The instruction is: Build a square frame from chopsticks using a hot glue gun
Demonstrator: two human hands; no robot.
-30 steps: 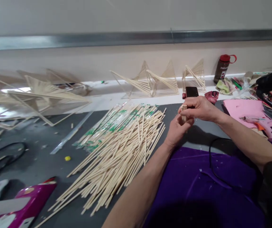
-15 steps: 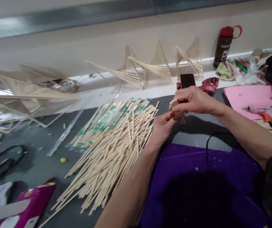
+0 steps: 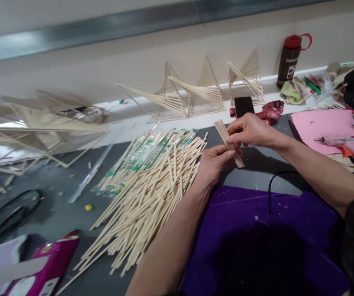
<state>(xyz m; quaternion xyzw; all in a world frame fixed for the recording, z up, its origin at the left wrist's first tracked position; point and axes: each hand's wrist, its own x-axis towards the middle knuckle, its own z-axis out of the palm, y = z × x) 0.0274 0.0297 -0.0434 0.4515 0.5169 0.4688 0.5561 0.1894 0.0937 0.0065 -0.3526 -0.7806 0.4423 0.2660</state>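
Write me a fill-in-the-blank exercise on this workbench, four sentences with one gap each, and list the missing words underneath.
1. The number of hands on the small bundle of sticks is ____.
2. The loose pile of sticks lies beside the person's ____ forearm.
3. The sheet partly under the glue gun is coloured ____.
4. The lid of the bottle is coloured ____.

Missing words: two; left; pink; red.

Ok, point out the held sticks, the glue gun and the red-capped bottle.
Held sticks (image 3: 222, 130), head view: their upper stretch.
Glue gun (image 3: 352, 144), head view: its pink body.
Red-capped bottle (image 3: 285, 65), head view: its dark side.
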